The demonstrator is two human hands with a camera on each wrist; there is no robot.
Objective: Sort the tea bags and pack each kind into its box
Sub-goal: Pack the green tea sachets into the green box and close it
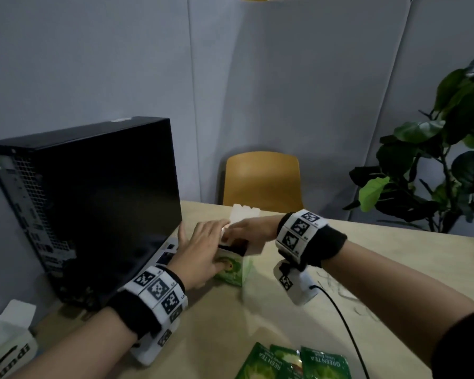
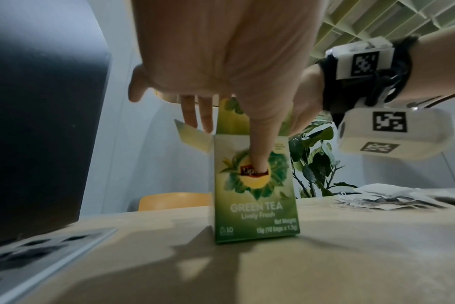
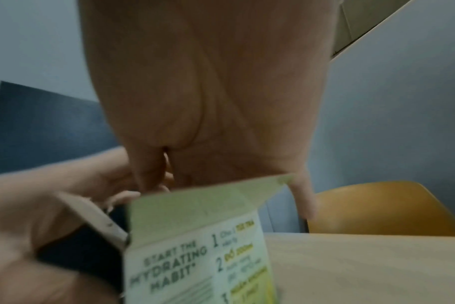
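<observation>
Head view: the green tea box stands upright on the worktop at about 6 o'clock from the yellow chair, right beside the black computer case. The left hand is on the box's near face, fingers fairly straight and slightly spread, thumb on the front panel. The right hand reaches over the open top by the raised white flap; can't tell what its fingers are doing, they're hidden behind the left hand. Three green tea bags lie at the near edge, at 6 o'clock from the box. Another white box sits at far left, and a plant stands off to the right.

Left wrist view: thumb pressed flat on the box logo, other fingers straight, tips at the open flaps. A pile of pale tea bags lies at 3 o'clock from the box.

Right wrist view: blurry, but the right hand is just above the box, its fingers pointing down at the opening; whether it's pinching anything, no idea.
</observation>
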